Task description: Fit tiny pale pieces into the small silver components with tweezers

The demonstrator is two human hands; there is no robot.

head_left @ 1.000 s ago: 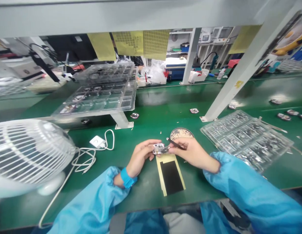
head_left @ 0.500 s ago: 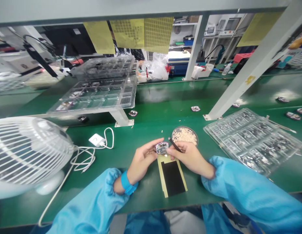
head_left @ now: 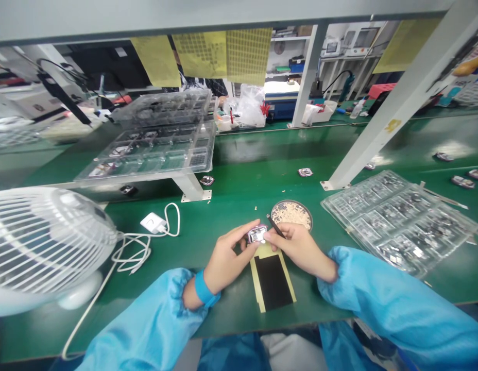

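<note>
My left hand (head_left: 226, 255) pinches a small silver electronic part (head_left: 256, 235) between thumb and fingers, a little above the green bench. My right hand (head_left: 299, 247) grips dark tweezers (head_left: 276, 226) and its fingertips touch the right side of the same part. Directly below the hands lies a yellow sheet with a black rectangle (head_left: 273, 281). A round dish of small pale pieces (head_left: 292, 213) sits just behind my right hand. Both arms wear blue sleeves.
A white fan (head_left: 46, 242) stands at the left with a white charger and cable (head_left: 154, 224) beside it. Clear trays of parts lie at the right (head_left: 397, 219) and on a raised shelf (head_left: 154, 149). A slanted white post (head_left: 374, 134) rises behind. Loose parts (head_left: 305, 172) dot the bench.
The part has been turned slightly in my fingers, and both hands stay together over the yellow sheet. The view shifted a little.
</note>
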